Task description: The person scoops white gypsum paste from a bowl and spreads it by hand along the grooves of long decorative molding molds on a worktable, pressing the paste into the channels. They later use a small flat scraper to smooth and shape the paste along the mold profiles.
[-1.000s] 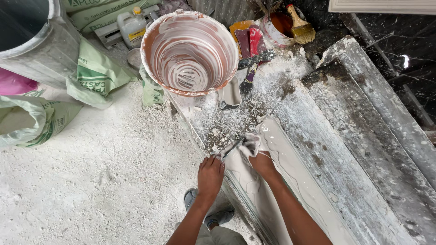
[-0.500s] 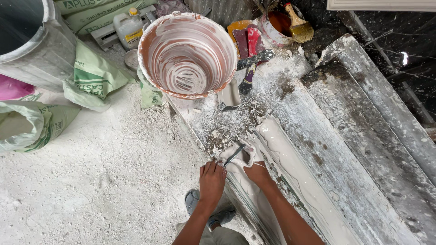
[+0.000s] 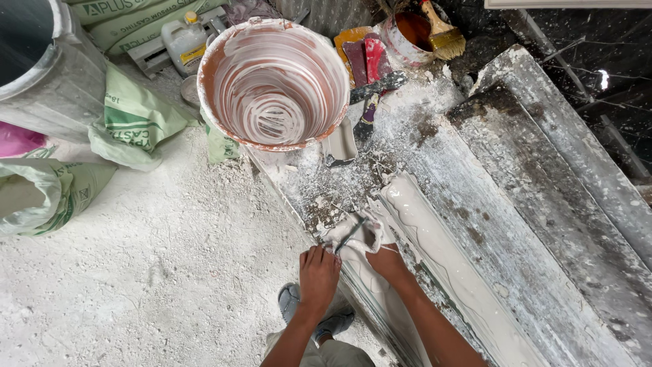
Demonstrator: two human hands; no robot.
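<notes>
Both my hands meet at the near end of a long white plaster moulding [image 3: 448, 265] that lies wet in a dusty mould on the bench. My left hand [image 3: 319, 274] has its fingers curled onto a white, plaster-soaked wad [image 3: 356, 236] at the bench edge. My right hand [image 3: 388, 261] grips the same wad from the right. A thin dark strip sticks out of the wad between the hands. Crumbly plaster bits [image 3: 326, 204] cover the bench just beyond the wad.
A large bucket [image 3: 272, 81] smeared with white swirls stands at the bench's far end, with scrapers [image 3: 370, 64] and a tin with a brush [image 3: 424, 30] behind it. Green sacks [image 3: 129, 122], a grey drum [image 3: 47, 61] and a jug [image 3: 183, 41] stand left on the powdery floor [image 3: 149, 272]. Grey slabs [image 3: 543, 177] lie right.
Both hands have drawn slightly back toward me along the bench with the white wad. The left hand has closed in on the wad beside the right.
</notes>
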